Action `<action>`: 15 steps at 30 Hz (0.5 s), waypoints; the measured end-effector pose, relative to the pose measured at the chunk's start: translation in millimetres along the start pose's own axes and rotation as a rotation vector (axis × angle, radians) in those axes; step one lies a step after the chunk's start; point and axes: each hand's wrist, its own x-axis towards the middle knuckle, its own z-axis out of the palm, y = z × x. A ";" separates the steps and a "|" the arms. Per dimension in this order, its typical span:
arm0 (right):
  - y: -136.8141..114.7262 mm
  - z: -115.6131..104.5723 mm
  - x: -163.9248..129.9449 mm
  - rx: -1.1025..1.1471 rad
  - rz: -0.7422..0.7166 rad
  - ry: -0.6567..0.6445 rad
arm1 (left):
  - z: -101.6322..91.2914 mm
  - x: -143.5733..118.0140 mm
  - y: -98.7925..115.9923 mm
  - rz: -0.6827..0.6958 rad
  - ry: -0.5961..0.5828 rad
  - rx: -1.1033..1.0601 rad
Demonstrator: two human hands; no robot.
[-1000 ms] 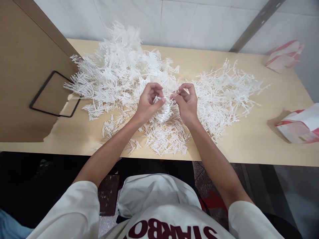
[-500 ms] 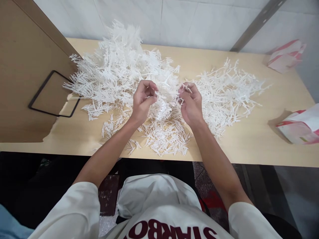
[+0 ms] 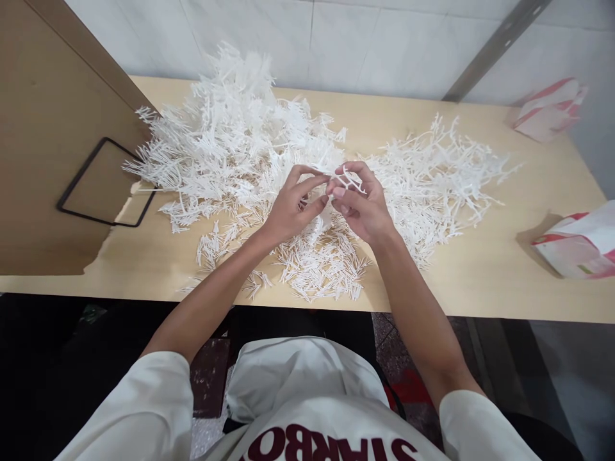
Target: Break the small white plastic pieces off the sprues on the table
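My right hand (image 3: 361,203) pinches a white branched plastic piece (image 3: 354,184), whose thin forked prongs stick out past the fingertips. My left hand (image 3: 298,203) meets it from the other side, thumb and fingers bent together around the piece's near end; the exact contact is partly hidden. Behind and left of the hands rises a large heap of white branched plastic pieces (image 3: 240,121). To the right lies a second pile of barer white branches (image 3: 442,179). Below the hands, small loose white sticks (image 3: 324,266) are scattered on the wooden table (image 3: 480,275).
A brown cardboard box (image 3: 57,153) stands at the left, with a black wire frame (image 3: 81,176) against it. Two red-and-white paper packets (image 3: 583,246) (image 3: 550,112) sit at the right. A tiled wall (image 3: 346,45) closes off the back, with a metal post (image 3: 494,51) before it.
My left hand has moved right, up to my right hand, and the two now meet. The forked piece in my right hand shows more clearly. Piles look unchanged.
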 end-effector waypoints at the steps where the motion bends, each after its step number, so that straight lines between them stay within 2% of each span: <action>1: -2.6 0.5 -0.4 -0.021 -0.009 -0.008 | -0.3 0.8 -1.8 0.000 0.004 0.002; 3: -5.5 1.3 -0.1 -0.083 -0.042 0.018 | -1.6 2.6 -4.3 0.007 0.028 -0.018; 6: -3.7 1.7 2.3 -0.151 -0.115 0.131 | -3.7 3.7 -4.0 0.008 0.067 -0.094; 9: 1.0 1.4 4.3 -0.197 -0.156 0.199 | -4.0 1.1 0.3 -0.069 0.031 -0.188; 12: 3.4 1.6 3.9 -0.298 -0.168 0.151 | -3.5 -2.2 5.1 -0.170 -0.028 -0.285; 15: 4.7 1.6 2.5 -0.346 -0.164 0.096 | -4.1 -2.3 8.7 -0.239 -0.021 -0.242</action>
